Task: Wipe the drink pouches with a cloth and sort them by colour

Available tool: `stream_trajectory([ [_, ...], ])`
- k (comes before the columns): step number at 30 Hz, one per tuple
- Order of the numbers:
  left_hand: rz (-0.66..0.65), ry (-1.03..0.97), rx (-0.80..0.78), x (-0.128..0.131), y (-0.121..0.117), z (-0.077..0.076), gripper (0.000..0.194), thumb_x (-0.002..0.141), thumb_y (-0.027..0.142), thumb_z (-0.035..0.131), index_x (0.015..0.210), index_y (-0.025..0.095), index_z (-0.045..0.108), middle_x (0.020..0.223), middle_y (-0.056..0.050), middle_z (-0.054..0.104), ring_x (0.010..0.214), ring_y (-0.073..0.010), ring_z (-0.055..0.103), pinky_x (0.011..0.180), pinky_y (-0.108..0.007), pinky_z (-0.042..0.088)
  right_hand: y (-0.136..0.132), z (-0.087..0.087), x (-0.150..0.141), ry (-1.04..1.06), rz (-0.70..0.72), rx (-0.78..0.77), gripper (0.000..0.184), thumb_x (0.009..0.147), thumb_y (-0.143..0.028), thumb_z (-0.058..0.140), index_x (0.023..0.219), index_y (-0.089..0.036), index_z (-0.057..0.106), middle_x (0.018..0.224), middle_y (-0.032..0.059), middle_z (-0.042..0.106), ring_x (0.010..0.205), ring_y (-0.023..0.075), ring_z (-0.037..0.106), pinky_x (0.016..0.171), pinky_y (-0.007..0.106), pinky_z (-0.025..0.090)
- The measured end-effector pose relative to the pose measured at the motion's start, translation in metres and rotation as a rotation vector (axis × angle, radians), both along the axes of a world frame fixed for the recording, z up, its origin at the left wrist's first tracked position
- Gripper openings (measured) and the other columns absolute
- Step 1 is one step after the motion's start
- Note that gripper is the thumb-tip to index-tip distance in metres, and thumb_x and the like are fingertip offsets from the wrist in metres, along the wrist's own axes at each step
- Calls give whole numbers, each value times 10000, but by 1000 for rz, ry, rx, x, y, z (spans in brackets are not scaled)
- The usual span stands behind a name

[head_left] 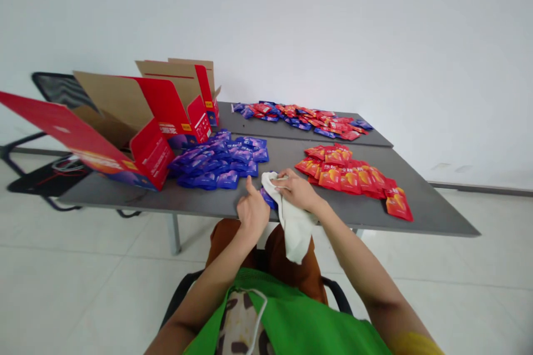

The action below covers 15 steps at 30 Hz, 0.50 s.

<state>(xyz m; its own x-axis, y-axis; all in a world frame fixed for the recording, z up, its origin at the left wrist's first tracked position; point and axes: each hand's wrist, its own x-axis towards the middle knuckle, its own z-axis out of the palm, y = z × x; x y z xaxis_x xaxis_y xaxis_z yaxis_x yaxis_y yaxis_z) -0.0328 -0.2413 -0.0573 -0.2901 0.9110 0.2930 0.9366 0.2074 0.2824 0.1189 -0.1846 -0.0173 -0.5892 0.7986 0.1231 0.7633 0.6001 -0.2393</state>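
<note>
Right grip (295, 188) closed on white cloth (297, 230), over a blue packet (267, 198) at the counter's near edge

Far left: black chair (62, 89), mesh back, cable (69, 165) coiled on the seat. Next, row of red boxes (154, 155) on the left end of the dark grey counter (425, 213). Flaps up, tan cardboard inside, blue print low on the sides. Nearest box sits by the front edge.

Just right of the boxes: heap of blue packets (225, 161), overlapping, shiny.

Left grip (253, 211) at the front edge, one finger sticking up. Can't tell if it pinches the blue packet right beside it. That packet lies between the two hands, mostly hidden under the cloth. Right grip: fingers bunched on the cloth's upper end; the rest drapes past the edge and hangs over brown trousers (219, 238). Green apron (325, 321) below.

Behind, across the middle: loose pile of mixed packets (308, 116), red and blue, on the far part of the counter. White wall (316, 28) behind it.

Right: red packets (345, 177), overlapping, rough rows slanting toward front right. End packet (398, 205) tilted, closest to the front edge.
</note>
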Motion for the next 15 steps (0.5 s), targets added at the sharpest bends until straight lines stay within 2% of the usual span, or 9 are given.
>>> stream_trajectory([
  [3,-2,-24,-12,-1,1,2,631,897,255,451,1426,-15,239,742,-137,704,719,-261,701,656,-309,503,-25,-7,4,68,112,16,378,954,-408,484,1321,-358,559,1286,58,460,1059,174,555,890,289,439],
  [6,-13,-36,-9,-2,0,2,606,901,241,438,1426,5,249,747,-126,703,732,-260,699,656,-307,498,-34,-11,-1,42,70,10,401,952,-391,489,1351,-371,525,1295,54,462,1110,186,530,896,291,436],
  [11,-38,-42,19,-3,-1,-2,494,903,185,428,1368,47,336,807,-130,709,769,-233,700,701,-290,491,-18,-14,-17,29,-66,8,352,968,-441,440,1285,-395,585,1258,13,527,1030,158,590,829,245,451],
  [15,-63,-48,0,-3,1,-2,278,913,170,407,1174,96,467,804,-120,709,758,-224,702,709,-294,493,3,-11,-34,-49,-147,65,369,974,-487,384,1238,-385,620,1196,24,578,957,173,611,794,264,455],
])
